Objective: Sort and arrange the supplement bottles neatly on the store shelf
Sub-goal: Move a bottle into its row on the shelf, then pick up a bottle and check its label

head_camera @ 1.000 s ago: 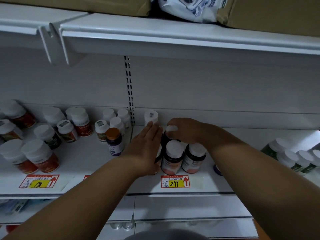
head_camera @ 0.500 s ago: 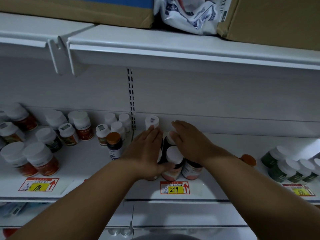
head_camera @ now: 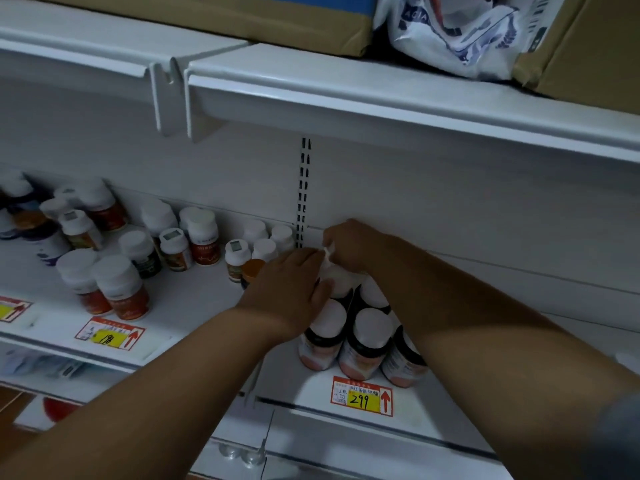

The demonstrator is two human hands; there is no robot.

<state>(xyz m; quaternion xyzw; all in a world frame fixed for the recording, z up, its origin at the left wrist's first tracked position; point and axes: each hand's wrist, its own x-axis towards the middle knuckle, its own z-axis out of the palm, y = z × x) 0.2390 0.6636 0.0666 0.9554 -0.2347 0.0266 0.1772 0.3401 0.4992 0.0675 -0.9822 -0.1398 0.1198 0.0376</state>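
Both your hands moved up to 12 o'clock since before: left hand [head_camera: 291,289] flat against the dark bottles [head_camera: 367,344], right hand [head_camera: 349,247] pinching a white-capped bottle [head_camera: 337,275].

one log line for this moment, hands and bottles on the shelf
left hand: against white-capped bottle cluster | right hand: on small white bottle at back | price tag: 299 | step: grouping bottles
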